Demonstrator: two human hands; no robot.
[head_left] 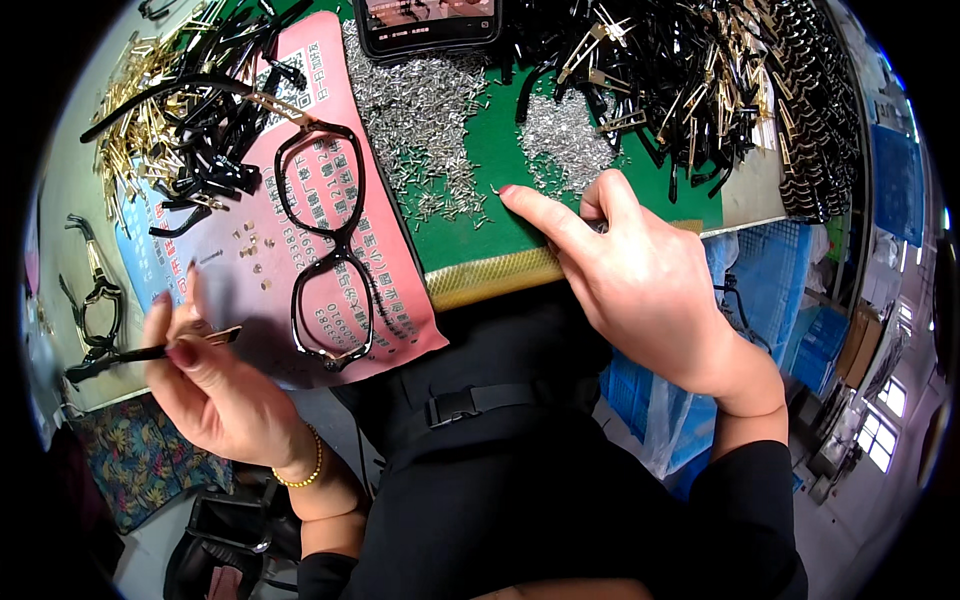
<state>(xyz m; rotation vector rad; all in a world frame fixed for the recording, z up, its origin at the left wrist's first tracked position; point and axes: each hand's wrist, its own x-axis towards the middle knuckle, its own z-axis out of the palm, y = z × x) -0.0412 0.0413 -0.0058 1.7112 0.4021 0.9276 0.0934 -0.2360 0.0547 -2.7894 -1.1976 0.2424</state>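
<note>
My left hand (215,385) is closed, pinching a black glasses temple (145,353) with a gold-coloured metal end. To its right, a black eyeglass frame (343,240) lies on a pink and blue printed sheet (400,300), one temple (190,82) stretching away from its far end. My right hand (650,285) reaches over the green mat (450,243), fingertips together at a tiny silver screw (495,190); its thumb is partly hidden. Beyond the fingertips spread a heap of silver screws (425,125) and a second heap of small silver pieces (565,140).
Piles of black and gold temples lie at far left (140,110) and far right (700,90). A phone (428,28) stands at the back. Small gold-coloured bits (255,245) lie on the sheet. Another glasses frame (100,295) rests at left. Blue crates (770,290) stand right.
</note>
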